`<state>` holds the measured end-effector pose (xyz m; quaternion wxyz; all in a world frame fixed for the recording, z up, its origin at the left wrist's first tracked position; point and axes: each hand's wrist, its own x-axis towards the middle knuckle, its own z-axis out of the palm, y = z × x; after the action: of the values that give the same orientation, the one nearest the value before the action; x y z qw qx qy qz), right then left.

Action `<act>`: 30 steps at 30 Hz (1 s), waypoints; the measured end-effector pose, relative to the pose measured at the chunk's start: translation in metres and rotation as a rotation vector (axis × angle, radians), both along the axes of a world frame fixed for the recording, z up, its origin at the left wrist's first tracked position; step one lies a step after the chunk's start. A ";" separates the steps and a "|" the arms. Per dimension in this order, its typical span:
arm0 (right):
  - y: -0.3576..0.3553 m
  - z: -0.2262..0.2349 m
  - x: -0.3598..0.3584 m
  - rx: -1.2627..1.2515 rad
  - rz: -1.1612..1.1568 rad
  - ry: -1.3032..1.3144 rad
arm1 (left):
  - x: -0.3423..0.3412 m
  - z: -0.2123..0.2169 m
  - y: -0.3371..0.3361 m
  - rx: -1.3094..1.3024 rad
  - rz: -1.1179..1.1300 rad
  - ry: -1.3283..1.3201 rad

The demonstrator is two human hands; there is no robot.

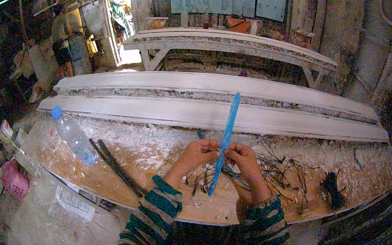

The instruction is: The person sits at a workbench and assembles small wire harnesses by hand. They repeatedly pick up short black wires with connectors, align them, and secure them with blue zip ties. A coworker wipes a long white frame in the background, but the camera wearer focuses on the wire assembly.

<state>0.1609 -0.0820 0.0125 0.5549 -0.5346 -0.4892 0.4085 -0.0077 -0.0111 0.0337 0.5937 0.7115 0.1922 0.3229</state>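
Note:
A long, narrow blue strip (228, 128) stands nearly upright between my hands, reaching above and below them. My left hand (198, 155) is closed, its fingertips pinching at the strip's left side. From the other side, my right hand (245, 163) pinches the strip near its middle. Below the hands, part of another blue piece (237, 177) lies on the worktable (212, 213); my hands partly hide it. Thin dark wire-like or twig-like strands (284, 171) are scattered beside and behind my right hand. A tied-looking dark bundle (334, 191) of similar strands lies farther right.
A clear plastic bottle (72, 134) with a blue cap lies on the left. Dark rods (118, 167) rest near my left forearm. Two long whitish boards (218, 115) cross the table's far side. Behind stands a long bench (230, 41). Someone (65, 38) is in the left background.

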 end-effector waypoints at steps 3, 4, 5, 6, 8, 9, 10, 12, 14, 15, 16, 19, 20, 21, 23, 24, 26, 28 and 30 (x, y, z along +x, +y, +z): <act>0.002 -0.002 -0.001 0.055 -0.004 -0.045 | -0.003 0.005 -0.001 0.044 -0.002 0.075; 0.002 -0.002 -0.001 0.067 -0.007 -0.068 | -0.003 0.006 -0.002 0.015 0.012 0.109; 0.002 -0.001 -0.002 0.079 -0.010 -0.091 | -0.004 0.007 -0.002 0.018 0.031 0.148; 0.002 0.000 -0.003 0.059 -0.020 -0.127 | -0.004 0.007 -0.002 0.021 0.050 0.187; 0.000 0.002 -0.004 0.070 -0.006 -0.144 | -0.004 0.007 -0.003 0.028 0.067 0.175; -0.001 0.004 -0.005 0.045 -0.003 -0.160 | -0.004 0.007 -0.003 0.032 0.075 0.169; -0.002 0.006 -0.006 0.051 0.009 -0.133 | -0.004 0.007 -0.003 0.042 0.079 0.177; -0.005 0.009 -0.007 0.052 0.052 -0.070 | -0.003 0.006 -0.003 0.062 0.087 0.193; -0.006 0.012 -0.009 0.046 0.028 -0.086 | -0.002 0.004 -0.002 0.093 0.100 0.208; -0.006 0.013 -0.010 0.051 0.026 -0.089 | -0.002 0.004 -0.002 0.109 0.106 0.216; -0.007 0.014 -0.011 0.054 0.018 -0.115 | -0.001 0.004 -0.002 0.099 0.087 0.209; -0.008 0.017 -0.013 0.065 0.015 -0.123 | 0.001 0.005 -0.003 0.068 0.054 0.185; -0.009 0.017 -0.013 0.071 0.027 -0.078 | 0.001 0.005 -0.004 0.057 0.057 0.174; -0.010 0.017 -0.014 0.077 0.039 -0.034 | 0.001 0.005 -0.005 0.047 0.047 0.163; -0.011 0.017 -0.014 0.069 0.039 0.000 | 0.002 0.006 -0.005 0.061 0.059 0.171; -0.011 0.017 -0.014 0.050 0.063 0.045 | 0.002 0.006 -0.005 0.069 0.059 0.175; -0.009 0.017 -0.014 0.084 -0.012 -0.188 | 0.003 0.003 -0.005 0.076 0.091 0.210; -0.008 0.017 -0.014 0.107 -0.046 -0.296 | 0.005 -0.003 -0.003 0.084 0.100 0.215; -0.007 0.016 -0.014 0.075 -0.069 -0.310 | 0.006 -0.008 -0.001 0.093 0.087 0.193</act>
<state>0.1465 -0.0892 0.0287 0.5061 -0.5867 -0.5651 0.2834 -0.0012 -0.0116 0.0253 0.5241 0.7571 0.2640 0.2872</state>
